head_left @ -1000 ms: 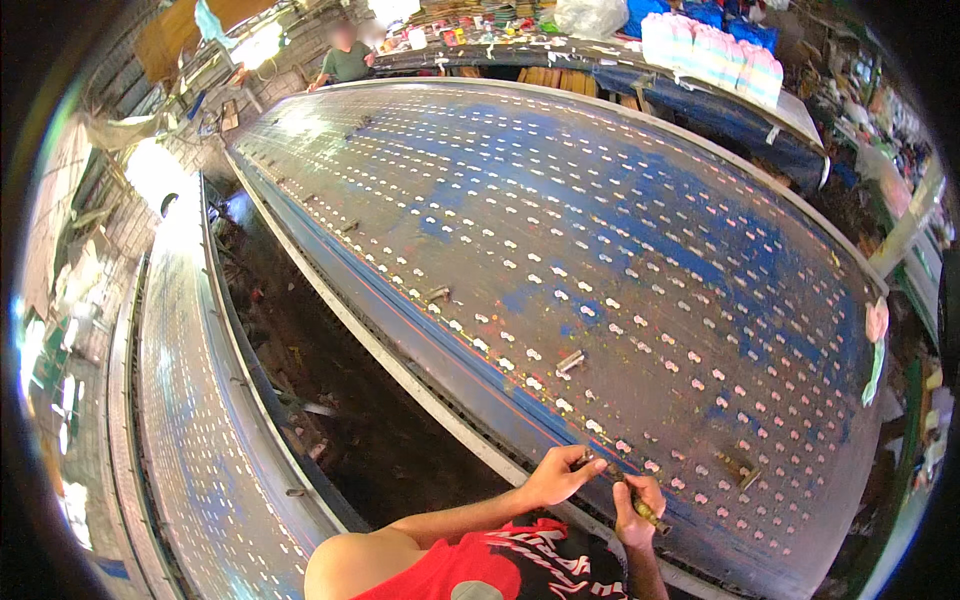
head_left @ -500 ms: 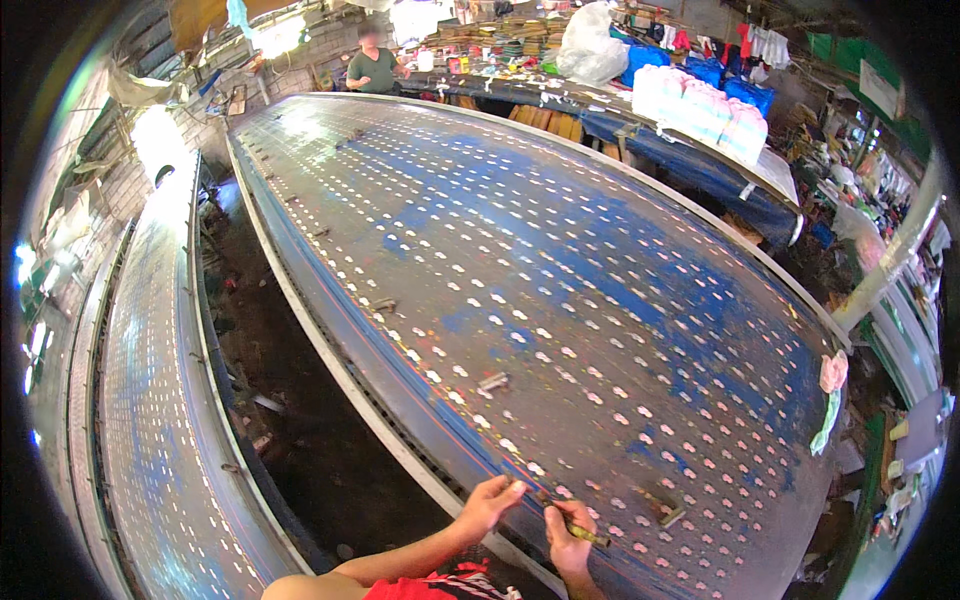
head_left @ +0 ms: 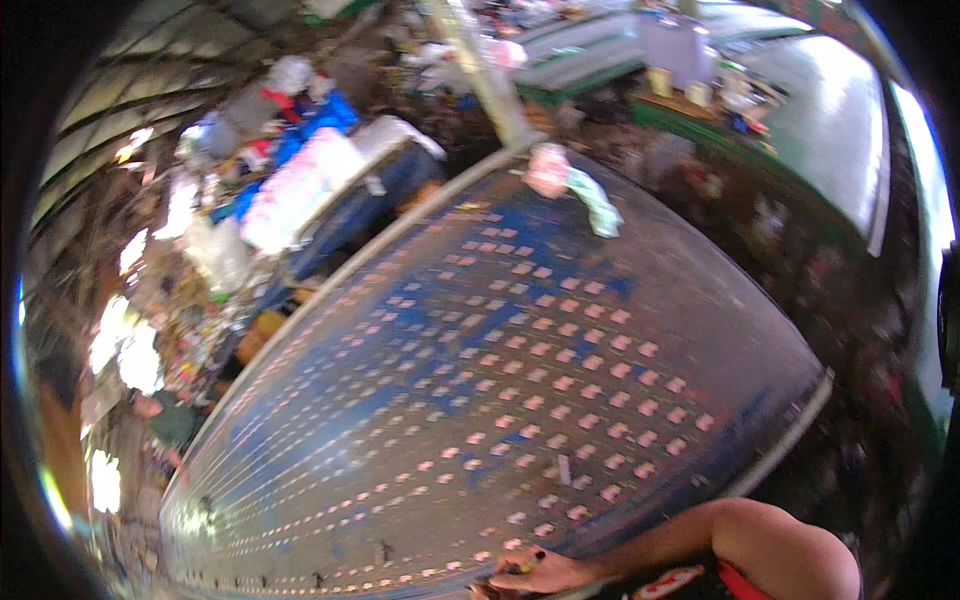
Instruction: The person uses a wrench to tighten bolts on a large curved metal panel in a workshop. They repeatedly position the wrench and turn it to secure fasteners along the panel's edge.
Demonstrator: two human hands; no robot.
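Observation:
My right arm comes in from the lower right. At the lower edge my right hand [head_left: 545,572] is closed around a short, stick-like tool [head_left: 520,566], yellowish-brown and dark, blurred by motion. The hand is over the near edge of a long dark table [head_left: 700,280] smeared with blue. Rows of small pink and white patches [head_left: 590,362] cover its surface. A small pale bar [head_left: 564,470] lies among them, up and right of the hand. My left hand cannot be made out.
A pink and pale green cloth [head_left: 595,205] hangs at the table's far corner, near a slanting pole [head_left: 480,75]. Pink-white bundles [head_left: 300,190] sit on a side table at the left. A person [head_left: 172,418] stands at far left. Another pale table [head_left: 810,130] is at upper right.
The view has swung far to the right, bringing the table's end and the cloth toward the middle. My left hand has gone out of sight. The tool stays in my right hand.

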